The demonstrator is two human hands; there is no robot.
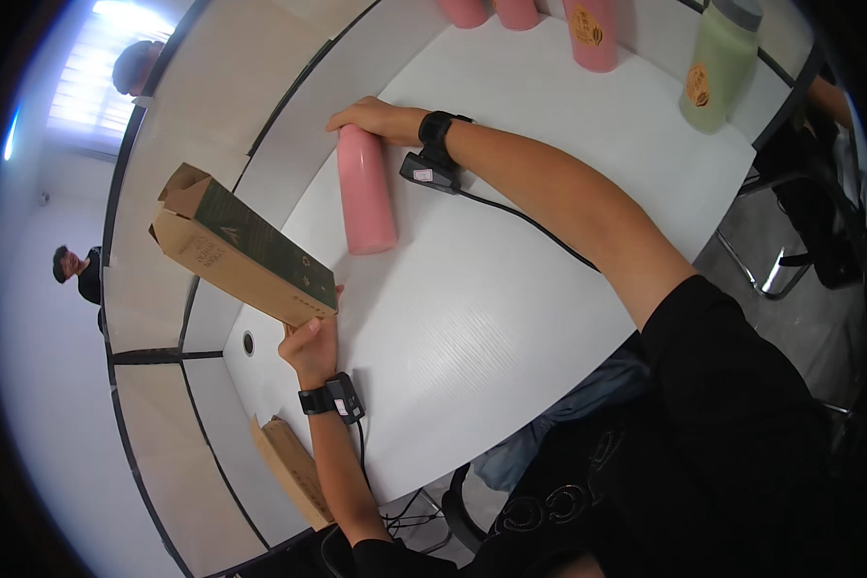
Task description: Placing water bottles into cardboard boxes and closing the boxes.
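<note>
A tan and dark green cardboard box [260, 253] is gripped at its lower end by my left hand [312, 350], tilted up, with open flaps at its far end. My right hand [368, 118] is closed over the top of a pink bottle [367, 195] on the white table [462, 318]; the bottle's cap is hidden under the hand. Each wrist wears a black strap with a small cabled device. The box is left of the bottle in view, apart from it.
At the far right of the table are a green bottle [721, 68] with a grey lid and several pink bottles [592, 32]. Another cardboard box [292, 469] lies beside my left forearm. Partition panels [209, 144] edge the table; people are beyond them.
</note>
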